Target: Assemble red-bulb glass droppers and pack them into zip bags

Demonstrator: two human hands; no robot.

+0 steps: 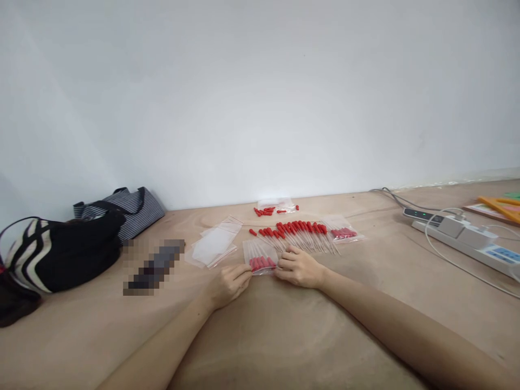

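A clear zip bag [260, 251] lies on the table in front of me, with several red-bulbed droppers inside, bulbs toward me. My left hand [232, 283] pinches its near left corner. At the near right corner, my right hand [299, 268] has its fingers closed on the bag's edge. Just beyond is a row of loose droppers [303, 228] with red bulbs and thin pale stems, fanned side by side. Left of the bag lies a stack of flat zip bags [217, 244]. Another filled zip bag [343, 229] rests at the right end of the row.
Loose red bulbs [266, 211] and a clear bag [280, 203] lie near the wall. On the left are a black bag [81, 254], a striped bag [140, 208] and a blurred-out dark object [156, 266]. A power strip [467, 241] with cables stands right.
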